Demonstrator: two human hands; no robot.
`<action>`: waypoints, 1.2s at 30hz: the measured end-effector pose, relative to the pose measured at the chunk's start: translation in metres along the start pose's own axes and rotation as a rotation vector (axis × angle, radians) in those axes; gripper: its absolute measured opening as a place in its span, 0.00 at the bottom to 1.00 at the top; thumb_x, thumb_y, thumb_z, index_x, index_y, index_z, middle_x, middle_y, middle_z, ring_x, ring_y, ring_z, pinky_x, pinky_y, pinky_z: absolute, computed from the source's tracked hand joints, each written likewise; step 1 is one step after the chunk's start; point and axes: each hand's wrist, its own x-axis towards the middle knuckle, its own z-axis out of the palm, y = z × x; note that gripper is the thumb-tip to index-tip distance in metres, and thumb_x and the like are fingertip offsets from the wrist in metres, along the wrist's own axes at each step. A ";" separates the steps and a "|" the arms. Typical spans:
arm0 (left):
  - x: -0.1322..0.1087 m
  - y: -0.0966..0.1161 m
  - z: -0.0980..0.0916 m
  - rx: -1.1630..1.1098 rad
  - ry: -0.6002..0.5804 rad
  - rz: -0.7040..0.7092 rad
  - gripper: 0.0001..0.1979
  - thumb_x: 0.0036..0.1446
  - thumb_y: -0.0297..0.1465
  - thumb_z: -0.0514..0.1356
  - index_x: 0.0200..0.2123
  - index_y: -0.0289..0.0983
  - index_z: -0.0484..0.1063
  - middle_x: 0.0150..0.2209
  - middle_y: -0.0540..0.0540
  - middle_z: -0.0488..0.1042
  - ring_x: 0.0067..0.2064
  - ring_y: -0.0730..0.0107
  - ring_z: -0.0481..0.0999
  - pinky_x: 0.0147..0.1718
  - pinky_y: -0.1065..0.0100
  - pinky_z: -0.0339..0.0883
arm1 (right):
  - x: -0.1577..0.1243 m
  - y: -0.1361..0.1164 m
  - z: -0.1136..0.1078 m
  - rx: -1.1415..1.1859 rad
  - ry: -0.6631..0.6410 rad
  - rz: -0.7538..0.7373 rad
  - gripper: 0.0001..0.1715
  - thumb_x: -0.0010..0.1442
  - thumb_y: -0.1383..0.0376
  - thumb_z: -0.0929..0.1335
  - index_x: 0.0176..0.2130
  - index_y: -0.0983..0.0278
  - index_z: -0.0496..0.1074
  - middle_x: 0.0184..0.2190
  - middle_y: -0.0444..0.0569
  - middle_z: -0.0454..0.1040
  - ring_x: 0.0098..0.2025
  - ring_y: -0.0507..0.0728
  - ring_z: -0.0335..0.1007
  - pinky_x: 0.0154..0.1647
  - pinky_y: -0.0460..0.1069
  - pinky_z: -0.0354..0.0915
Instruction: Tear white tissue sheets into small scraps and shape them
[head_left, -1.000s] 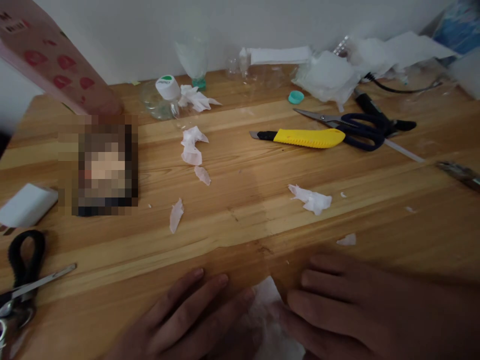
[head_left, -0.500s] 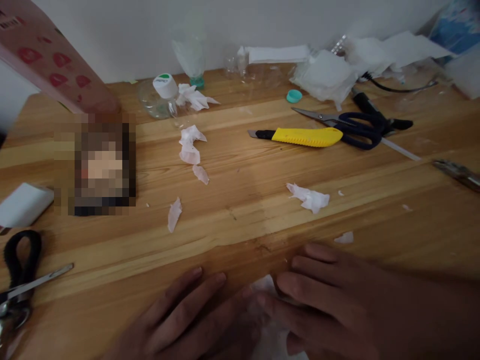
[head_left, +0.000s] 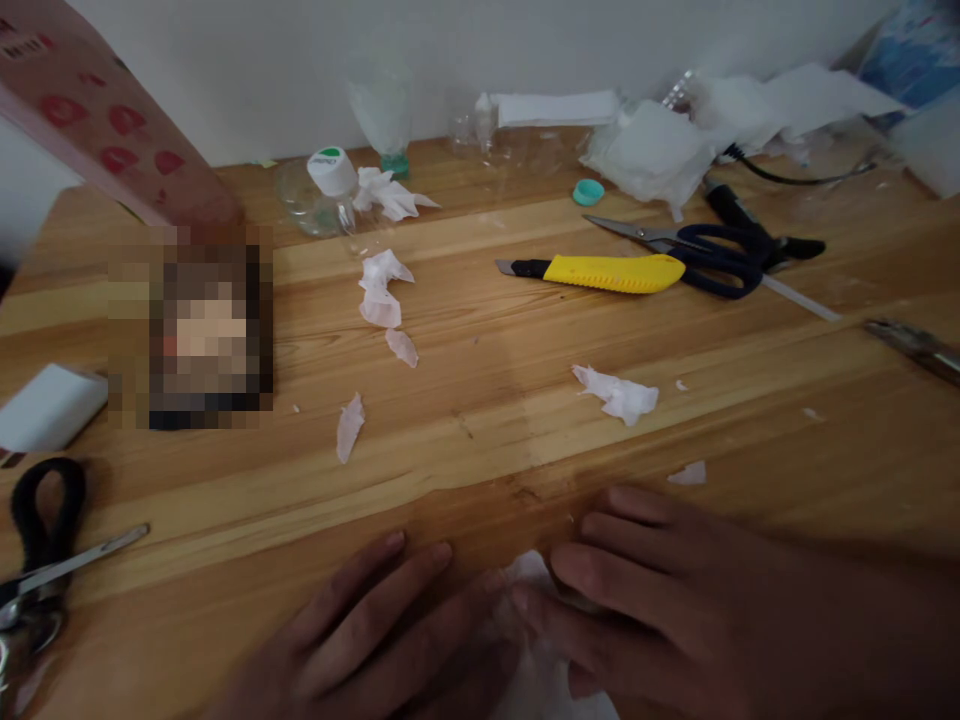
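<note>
At the bottom of the head view, a piece of thin white tissue [head_left: 534, 570] lies between my two hands on the wooden table. My left hand [head_left: 390, 640] has its index finger at the left side of the tissue, pinching it; its other fingers stretch forward over the tabletop. From the right, my right hand [head_left: 652, 600] grips the tissue with index finger and thumb, its remaining fingers curled on the wood. The two index fingertips almost meet near the tissue's top edge. Much of the tissue and my left thumb are hidden or dark.
Torn tissue scraps [head_left: 619, 395] are scattered ahead. Beyond them lie a yellow utility knife [head_left: 615, 273], scissors [head_left: 720, 262] and a teal cap [head_left: 589, 192]. Black-handled scissors [head_left: 49, 520] are at left, near a pink box [head_left: 127, 130]. Clear bottles [head_left: 307, 200] line the wall. Pliers [head_left: 915, 345] sit far right.
Both hands stay nearly in place on the tissue; the fingers shift only slightly. The things on the table have not moved.
</note>
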 end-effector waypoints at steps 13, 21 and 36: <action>-0.006 0.008 0.004 -0.038 -0.002 -0.048 0.22 0.66 0.40 0.59 0.63 0.50 0.68 0.68 0.56 0.65 0.65 0.57 0.64 0.72 0.50 0.40 | -0.001 -0.002 -0.001 -0.011 0.001 0.003 0.15 0.73 0.60 0.63 0.53 0.60 0.75 0.38 0.44 0.77 0.36 0.55 0.71 0.42 0.54 0.63; -0.006 0.010 0.003 -0.044 -0.004 -0.064 0.24 0.65 0.41 0.61 0.63 0.49 0.68 0.68 0.57 0.64 0.66 0.56 0.62 0.72 0.50 0.40 | 0.000 0.000 -0.003 -0.027 0.005 -0.004 0.17 0.75 0.64 0.60 0.53 0.61 0.74 0.39 0.44 0.77 0.37 0.54 0.71 0.41 0.53 0.63; -0.008 0.012 0.005 -0.036 0.006 -0.062 0.26 0.63 0.42 0.62 0.63 0.49 0.68 0.69 0.55 0.63 0.66 0.55 0.63 0.72 0.49 0.41 | -0.003 0.001 -0.004 -0.019 -0.010 -0.004 0.18 0.75 0.63 0.59 0.55 0.61 0.74 0.40 0.44 0.77 0.40 0.55 0.72 0.44 0.53 0.63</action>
